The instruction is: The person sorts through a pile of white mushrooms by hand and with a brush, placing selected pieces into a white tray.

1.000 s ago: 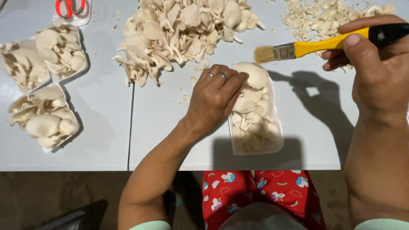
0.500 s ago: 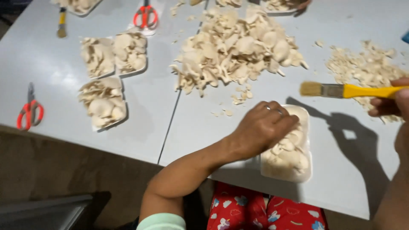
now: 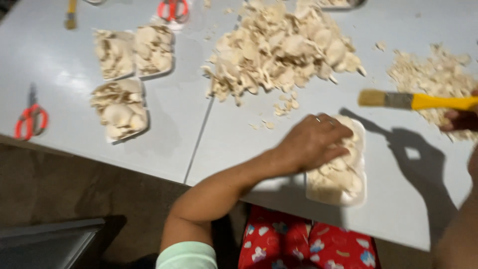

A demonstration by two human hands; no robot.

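My left hand (image 3: 312, 142) lies palm down on pale oyster mushrooms packed in a white foam tray (image 3: 359, 192) near the table's front edge. My right hand (image 3: 460, 118) is at the right edge of view, mostly cut off, and grips the yellow handle of a paintbrush (image 3: 416, 100). The brush is held level above the table, bristles pointing left, just above and right of the tray. A big loose heap of mushrooms (image 3: 284, 47) lies beyond the tray.
Three filled white trays (image 3: 119, 107) (image 3: 113, 54) (image 3: 154, 49) sit at the left. Red-handled scissors (image 3: 30, 119) lie at the far left, another pair (image 3: 172, 9) at the top. Mushroom trimmings (image 3: 430, 74) are piled at the right. A second brush (image 3: 71, 14) lies top left.
The view has swung left and tilted, so the table now runs diagonally. My left hand stays on the tray's mushrooms; the brush has shifted right in view.
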